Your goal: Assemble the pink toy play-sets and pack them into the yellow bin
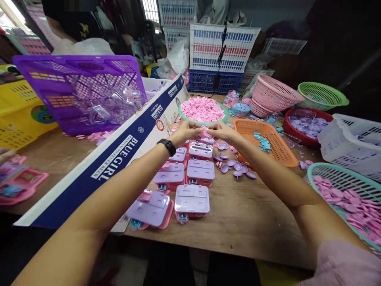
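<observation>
Both my hands meet over the far end of two rows of toy boxes, fingertips pinched around a small pink plastic piece (205, 132). My left hand (187, 132), with a black band on its wrist, grips the piece from the left. From the right, my right hand (224, 131) grips the same piece. Fingers partly hide its shape. Below them stand several pink boxes with lavender lids (201, 169). One nearer box (153, 206) sits tilted with a pink piece on its lid. Loose lavender oval pieces (237, 166) lie right of the boxes.
A round basket of pink pieces (224, 115) stands just beyond my hands. A long cardboard panel (119, 153) borders the left. At right are an orange basket (282, 153), a red basin (309, 142) and a teal basket (317, 171). Another person's hand (6, 155) shows far left.
</observation>
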Action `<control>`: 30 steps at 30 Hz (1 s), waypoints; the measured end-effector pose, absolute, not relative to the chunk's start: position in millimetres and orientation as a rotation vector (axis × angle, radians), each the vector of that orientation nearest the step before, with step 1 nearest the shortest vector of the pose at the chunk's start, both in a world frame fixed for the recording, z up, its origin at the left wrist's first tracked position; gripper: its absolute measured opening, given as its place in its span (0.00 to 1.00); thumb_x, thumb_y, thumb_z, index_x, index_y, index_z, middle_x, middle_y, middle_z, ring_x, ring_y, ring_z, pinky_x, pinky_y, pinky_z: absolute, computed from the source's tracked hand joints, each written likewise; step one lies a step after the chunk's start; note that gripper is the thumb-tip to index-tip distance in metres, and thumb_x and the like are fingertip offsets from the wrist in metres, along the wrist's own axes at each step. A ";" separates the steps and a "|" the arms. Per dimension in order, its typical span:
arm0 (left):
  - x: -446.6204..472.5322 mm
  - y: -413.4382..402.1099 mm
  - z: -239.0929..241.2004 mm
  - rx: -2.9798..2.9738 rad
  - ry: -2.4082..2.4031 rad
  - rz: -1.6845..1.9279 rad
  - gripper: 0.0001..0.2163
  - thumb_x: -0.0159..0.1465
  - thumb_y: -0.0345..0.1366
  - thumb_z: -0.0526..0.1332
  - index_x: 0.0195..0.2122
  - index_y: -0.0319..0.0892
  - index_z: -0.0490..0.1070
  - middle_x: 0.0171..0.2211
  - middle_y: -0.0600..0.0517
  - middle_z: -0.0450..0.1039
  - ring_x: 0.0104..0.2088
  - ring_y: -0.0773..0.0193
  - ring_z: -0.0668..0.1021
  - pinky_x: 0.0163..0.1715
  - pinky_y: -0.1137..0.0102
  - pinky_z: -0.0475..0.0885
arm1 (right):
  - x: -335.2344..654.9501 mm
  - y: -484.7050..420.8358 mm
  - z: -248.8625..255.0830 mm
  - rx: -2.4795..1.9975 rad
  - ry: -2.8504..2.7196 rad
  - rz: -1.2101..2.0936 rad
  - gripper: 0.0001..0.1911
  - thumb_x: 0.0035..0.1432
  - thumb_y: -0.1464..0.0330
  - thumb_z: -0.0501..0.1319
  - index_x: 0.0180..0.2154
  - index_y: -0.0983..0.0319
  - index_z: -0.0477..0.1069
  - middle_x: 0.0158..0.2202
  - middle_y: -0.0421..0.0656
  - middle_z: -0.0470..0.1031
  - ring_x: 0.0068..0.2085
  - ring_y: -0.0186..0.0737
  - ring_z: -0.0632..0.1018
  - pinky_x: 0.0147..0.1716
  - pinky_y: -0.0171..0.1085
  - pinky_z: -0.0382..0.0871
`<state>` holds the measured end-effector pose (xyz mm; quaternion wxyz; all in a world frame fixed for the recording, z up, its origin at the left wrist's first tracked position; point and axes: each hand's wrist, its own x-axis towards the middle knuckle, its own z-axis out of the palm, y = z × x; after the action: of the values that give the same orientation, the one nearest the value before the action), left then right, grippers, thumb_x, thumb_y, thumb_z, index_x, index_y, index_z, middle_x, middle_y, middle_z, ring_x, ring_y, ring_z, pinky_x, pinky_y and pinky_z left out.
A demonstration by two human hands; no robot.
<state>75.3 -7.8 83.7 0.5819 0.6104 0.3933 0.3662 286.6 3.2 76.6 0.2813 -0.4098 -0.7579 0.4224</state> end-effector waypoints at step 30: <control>49.0 -41.8 51.0 2.674 1.344 0.177 0.24 0.55 0.22 0.59 0.52 0.44 0.76 0.61 0.43 0.72 0.61 0.45 0.68 0.56 0.44 0.64 | 250.2 -8.1 54.0 -1.420 -2.497 0.364 0.18 0.57 0.72 0.57 0.17 0.60 0.56 0.18 0.39 0.60 0.24 0.34 0.59 0.26 0.37 0.48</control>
<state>49.0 -41.8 51.0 0.0718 0.8896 0.4473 0.0590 250.2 -8.1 54.0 0.1228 -0.4866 -0.8559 0.1249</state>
